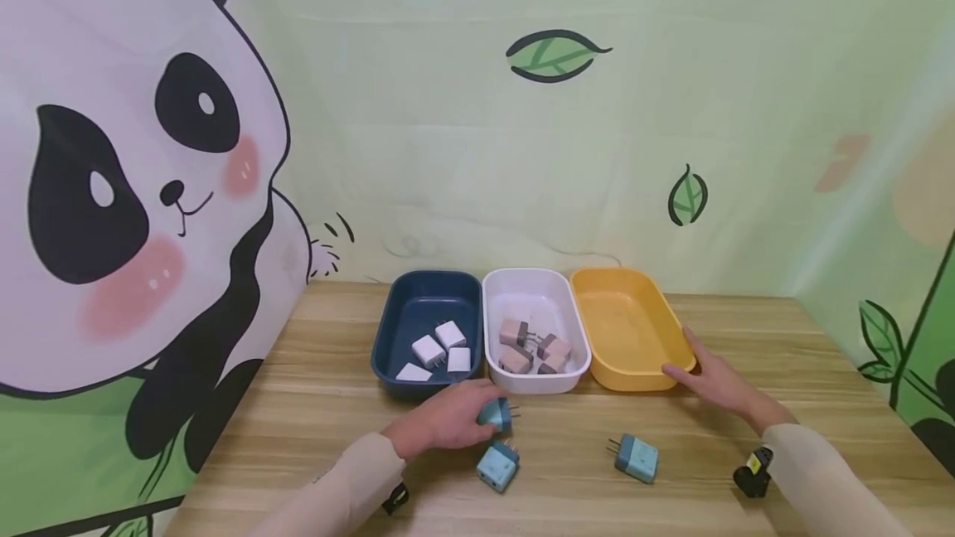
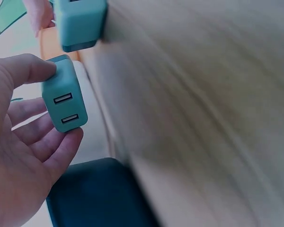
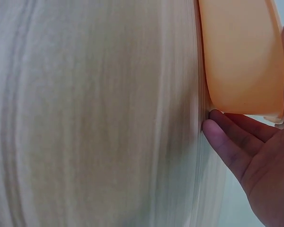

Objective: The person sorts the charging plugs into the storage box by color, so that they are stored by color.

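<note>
My left hand (image 1: 446, 418) pinches a light-blue plug-in USB charger (image 1: 492, 413) between thumb and fingers, just above the table in front of the trays. Its two USB ports face the camera in the left wrist view. A second blue charger (image 1: 497, 466) lies close below that hand, and a third blue charger (image 1: 637, 460) lies farther right, its prongs pointing left. At the front right corner of the yellow tray (image 1: 634, 378), my right hand (image 1: 725, 386) rests with fairly straight fingers spread around the corner. No chargers are visible inside the yellow tray.
A dark blue tray (image 1: 378, 346) holds several white chargers (image 1: 429, 350). Beside it, a white tray (image 1: 582, 330) contains several pinkish-brown chargers (image 1: 516, 359). The three trays stand side by side on the wooden table (image 1: 321, 404), before a green wall with a painted panda (image 1: 201, 214).
</note>
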Tool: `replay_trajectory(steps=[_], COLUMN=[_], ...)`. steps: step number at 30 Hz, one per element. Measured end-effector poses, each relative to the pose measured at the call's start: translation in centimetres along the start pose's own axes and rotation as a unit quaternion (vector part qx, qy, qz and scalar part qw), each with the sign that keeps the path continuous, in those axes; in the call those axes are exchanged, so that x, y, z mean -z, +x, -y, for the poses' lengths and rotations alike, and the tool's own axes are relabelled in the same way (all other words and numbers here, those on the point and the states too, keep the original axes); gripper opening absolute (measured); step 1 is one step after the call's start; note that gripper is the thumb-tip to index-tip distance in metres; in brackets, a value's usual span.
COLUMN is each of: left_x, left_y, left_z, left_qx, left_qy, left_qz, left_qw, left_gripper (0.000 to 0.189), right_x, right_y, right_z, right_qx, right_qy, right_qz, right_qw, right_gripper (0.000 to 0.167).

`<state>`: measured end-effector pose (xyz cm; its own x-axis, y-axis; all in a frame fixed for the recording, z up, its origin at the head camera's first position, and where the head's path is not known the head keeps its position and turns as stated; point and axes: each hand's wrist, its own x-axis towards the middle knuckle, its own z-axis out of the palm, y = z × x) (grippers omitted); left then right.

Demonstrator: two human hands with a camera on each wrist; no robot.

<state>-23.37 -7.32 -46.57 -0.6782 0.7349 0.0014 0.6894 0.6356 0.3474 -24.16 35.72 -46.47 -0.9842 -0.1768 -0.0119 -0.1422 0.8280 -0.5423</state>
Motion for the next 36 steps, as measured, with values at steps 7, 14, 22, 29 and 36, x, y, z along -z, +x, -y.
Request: replay_trajectory(steps=[7,14,22,29,36], left_x=[0.7,1.7,2.4,2.4,2.5], left_y=[-0.1,0.6,2.6,5.0,7.1], left_z=[-1.1,-2.8,-4.7,-5.9,-6.8], left_qx=[-0.029,-0.033,-0.045,-0.049,-0.055], left_qy=[0.004,-0.012,-0.025,-0.020,-0.013], left_qz=[-0.024,-0.023,-0.038,-0.038,-0.032], left_qw=[0.9993,0.9991,0.9980,0.9979,0.9979], left_gripper=[0.045,0.048,0.047,0.049,0.047], right_x=[0.1,0.3,0.0,0.0,0.0], right_y=[-0.1,-0.4,-0.2,-0.1,-0.2], right_z=[0.2,0.4,0.0,0.0,0.0], right_qx=[0.001,0.002,0.003,0.003,-0.001], right_qy=[0.001,0.007,0.006,-0.008,-0.002], right_qz=[0.002,0.004,0.001,-0.002,-0.003], right_qw=[1.0000,1.0000,1.0000,1.0000,1.0000], right_gripper=[0.090,0.090,0.092,0.093,0.091])
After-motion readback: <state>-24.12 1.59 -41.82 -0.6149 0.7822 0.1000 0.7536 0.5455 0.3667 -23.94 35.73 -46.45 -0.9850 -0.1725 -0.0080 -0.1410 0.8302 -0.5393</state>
